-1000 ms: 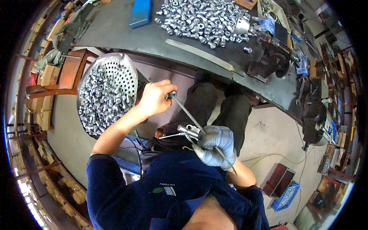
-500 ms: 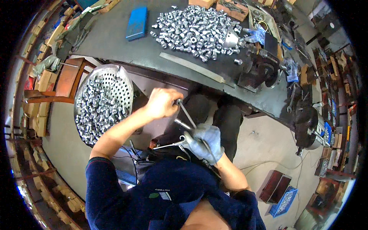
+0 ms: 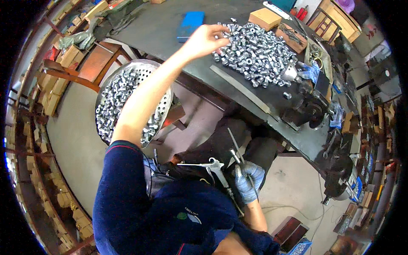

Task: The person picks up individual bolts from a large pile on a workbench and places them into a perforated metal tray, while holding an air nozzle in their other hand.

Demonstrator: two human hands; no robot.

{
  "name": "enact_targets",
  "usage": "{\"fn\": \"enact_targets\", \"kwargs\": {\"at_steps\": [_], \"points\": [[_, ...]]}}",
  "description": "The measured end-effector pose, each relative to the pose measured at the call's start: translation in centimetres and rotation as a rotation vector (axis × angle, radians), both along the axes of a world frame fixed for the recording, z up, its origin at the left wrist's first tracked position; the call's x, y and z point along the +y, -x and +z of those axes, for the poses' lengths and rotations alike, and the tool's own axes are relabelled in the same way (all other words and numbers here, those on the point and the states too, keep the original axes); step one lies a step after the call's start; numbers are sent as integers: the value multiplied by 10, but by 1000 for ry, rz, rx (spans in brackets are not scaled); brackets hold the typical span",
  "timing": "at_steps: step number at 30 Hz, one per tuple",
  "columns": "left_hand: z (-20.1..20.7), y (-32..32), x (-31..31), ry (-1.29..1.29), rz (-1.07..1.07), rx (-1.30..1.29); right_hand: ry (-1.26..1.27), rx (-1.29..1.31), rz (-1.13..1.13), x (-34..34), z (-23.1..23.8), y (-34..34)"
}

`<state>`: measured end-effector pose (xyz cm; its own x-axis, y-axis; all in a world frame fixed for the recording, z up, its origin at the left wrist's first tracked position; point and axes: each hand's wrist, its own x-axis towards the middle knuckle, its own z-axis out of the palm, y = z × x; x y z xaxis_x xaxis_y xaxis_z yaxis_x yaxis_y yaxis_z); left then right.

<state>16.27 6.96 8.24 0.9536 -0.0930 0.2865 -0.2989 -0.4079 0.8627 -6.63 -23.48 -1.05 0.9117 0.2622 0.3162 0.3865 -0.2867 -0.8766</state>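
Note:
My left hand [image 3: 207, 41], bare, reaches over the workbench to the left edge of a pile of small silver metal fittings [image 3: 255, 55]. Its thumb and fingers are apart, and I see nothing between them. Down by my lap, my right hand [image 3: 249, 180], in a blue-grey glove, is closed round a thin metal rod [image 3: 235, 142] that looks like a slim file. A shorter bright metal rod [image 3: 234, 156] also sticks out of this grip. Beside the glove, a silver air blow gun [image 3: 217, 170] lies across my lap.
At left a perforated round metal basin [image 3: 163, 100] holds many fittings, beside a wooden chair [image 3: 100, 63]. On the bench [image 3: 195, 80] are a flat metal bar [image 3: 240, 89], a blue box [image 3: 191, 24], a wooden block [image 3: 264, 19] and a dark vise [image 3: 306, 110].
My left hand has left the rod's tip and moved up and away to the fittings pile. My right hand has drawn slightly down and right, still holding the rods. The view has shifted.

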Motion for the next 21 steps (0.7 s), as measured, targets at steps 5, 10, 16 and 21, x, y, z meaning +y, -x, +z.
{"fn": "enact_targets", "kwargs": {"at_steps": [5, 10, 16, 21], "points": [[-50, 72, 164, -496, 399, 77, -26, 32, 38, 10, -5, -1], [-102, 121, 243, -904, 726, 365, -4, 5, 64, 16, -4, -4], [-124, 110, 235, -1355, 639, 534, -15, 101, 83, 14, 0, -1], [-123, 112, 240, -1415, 611, 489, 43, 131, 84, 14, 3, 1]]}}
